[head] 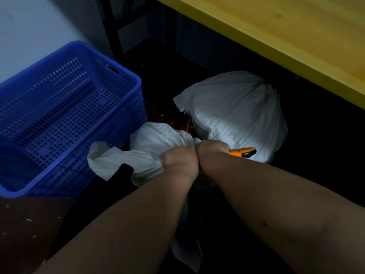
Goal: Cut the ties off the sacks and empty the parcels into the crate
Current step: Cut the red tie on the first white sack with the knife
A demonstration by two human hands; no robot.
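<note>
We are bunching the neck of the near sack in our left hand, whose grip is closed tight around the gathered cloth, likely so the red tie is standing proud and taut just beyond the knuckles. Our right hand is pressing up against the left one, its grip wrapped around an orange cutter whose handle end is sticking out to the far side of the fist. The blade itself is hidden behind the hands, so we cannot tell whether it is touching the tie yet; it is probably working at the knot right where the two fists are meeting.

The second sack is sitting full and bound just past the right grip, under the edge of the yellow table, waiting its turn. The blue crate is standing well to the left of the left grip, beside the near sack's loose flap, close enough for tipping parcels straight in; no parcels are showing in it.

We are counting two sacks, one crate, one cutter and one visible tie.
</note>
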